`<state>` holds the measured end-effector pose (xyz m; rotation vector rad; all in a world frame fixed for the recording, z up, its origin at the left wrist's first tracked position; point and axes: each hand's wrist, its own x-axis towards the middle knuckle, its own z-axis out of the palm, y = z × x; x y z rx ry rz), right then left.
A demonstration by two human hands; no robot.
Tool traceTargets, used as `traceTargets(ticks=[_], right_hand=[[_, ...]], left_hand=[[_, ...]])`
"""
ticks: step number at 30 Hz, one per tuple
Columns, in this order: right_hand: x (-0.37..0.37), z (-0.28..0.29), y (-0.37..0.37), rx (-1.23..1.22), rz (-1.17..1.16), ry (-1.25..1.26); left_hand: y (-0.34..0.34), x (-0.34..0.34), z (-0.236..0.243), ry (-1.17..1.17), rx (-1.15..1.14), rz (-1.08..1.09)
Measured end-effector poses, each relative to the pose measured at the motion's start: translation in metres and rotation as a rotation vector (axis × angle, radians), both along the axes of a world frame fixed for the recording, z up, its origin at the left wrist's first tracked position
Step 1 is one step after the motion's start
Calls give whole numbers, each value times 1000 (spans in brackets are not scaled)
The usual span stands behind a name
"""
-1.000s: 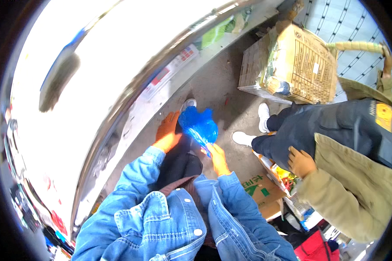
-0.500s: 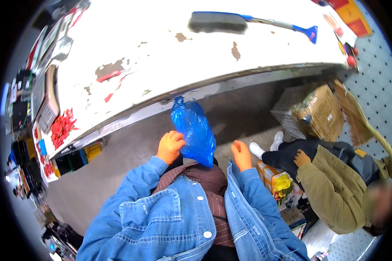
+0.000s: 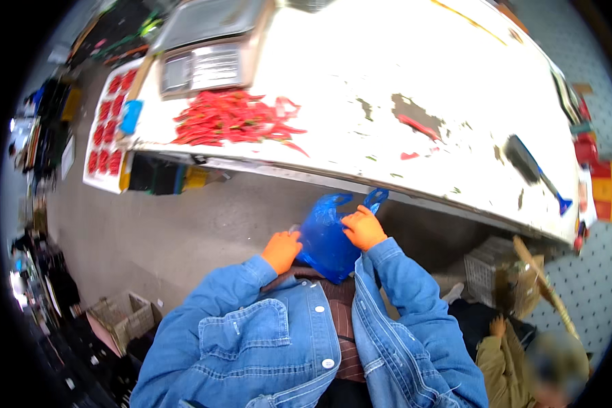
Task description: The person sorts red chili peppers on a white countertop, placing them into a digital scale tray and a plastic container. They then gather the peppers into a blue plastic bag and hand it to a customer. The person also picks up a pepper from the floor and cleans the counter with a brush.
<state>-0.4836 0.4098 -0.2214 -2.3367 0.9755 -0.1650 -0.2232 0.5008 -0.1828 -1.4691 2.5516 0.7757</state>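
Here, orange-gloved left hand (image 3: 282, 251) pinches the side of a blue bag (image 3: 330, 243), right hand (image 3: 364, 229) clamps near one handle (image 3: 381, 196); red peppers (image 3: 224, 119) lie heaped on surface (image 3: 333, 75).

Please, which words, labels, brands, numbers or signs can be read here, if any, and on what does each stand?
None can be read.
Silver weighing scale with tan frame: markings too small and blurred.
Tan cardboard box: any print too blurred.
Translucent blue plastic bag: no print I can make out.
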Motion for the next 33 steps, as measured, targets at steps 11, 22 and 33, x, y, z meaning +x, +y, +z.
traceTargets(ticks=[11, 22, 33], right_hand=[[228, 74, -29, 165, 217, -172], [252, 113, -112, 981, 54, -368], [277, 117, -122, 745, -499, -445]], left_hand=[[-63, 176, 76, 347, 240, 256], [-172, 337, 125, 465, 778, 645], [-266, 351, 99, 417, 212, 692]])
